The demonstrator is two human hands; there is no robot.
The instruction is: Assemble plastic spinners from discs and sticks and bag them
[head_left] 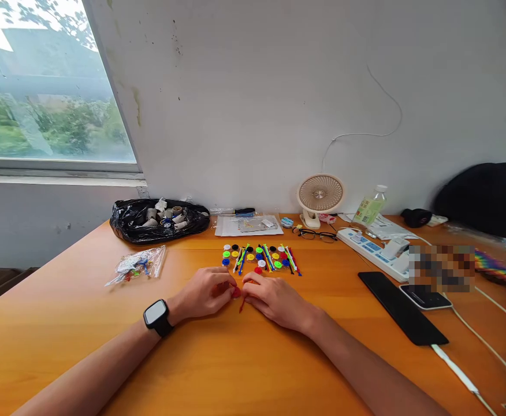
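Observation:
My left hand (204, 293), with a black watch (156, 315) on the wrist, pinches a small red disc (236, 292) above the wooden table (201, 370). Close beside it, my right hand (276, 298) has its fingers closed on a thin red stick (241, 305) whose lower end points down toward me. Whether disc and stick touch is hidden by the fingertips. Just beyond my hands lie coloured discs (250, 257) and bundles of plastic sticks (293, 260) in groups. Another red disc (258, 270) lies nearest to my right fingers.
At left are a clear bag of small parts (137, 266) and a black plastic bag (123, 225). A fan (321, 193), glasses (313, 234) and a bottle (369, 209) stand or lie at the back. A power strip (369, 249) and phone (400, 306) occupy the right side.

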